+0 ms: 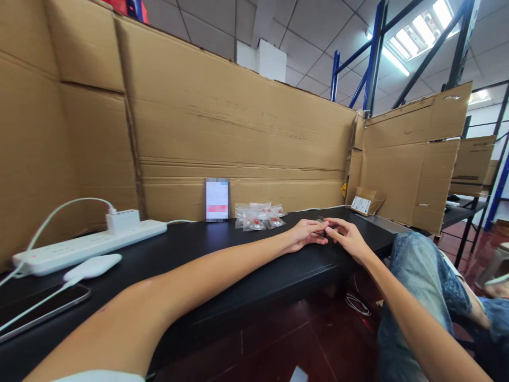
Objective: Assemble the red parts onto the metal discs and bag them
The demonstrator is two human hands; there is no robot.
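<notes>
Over the black table, the fingertips of my left hand (307,235) and my right hand (347,236) meet. Thumb and forefinger are pinched on each hand. A small thing, possibly see-through, seems to be between them, but the fingers hide most of it and I cannot tell its kind. Left of my hands lies a pile of small clear plastic bags (258,216) with red and silvery bits inside. Beside the pile, a tablet-like screen (217,200) stands upright against the cardboard.
Cardboard walls (246,132) enclose the black table (246,286). At left are a white power strip (91,246) with a charger (123,221), a white rounded case (93,266) and a phone (47,307). A small labelled carton (368,201) sits far right; a person's jeans-clad leg (415,286) is nearby.
</notes>
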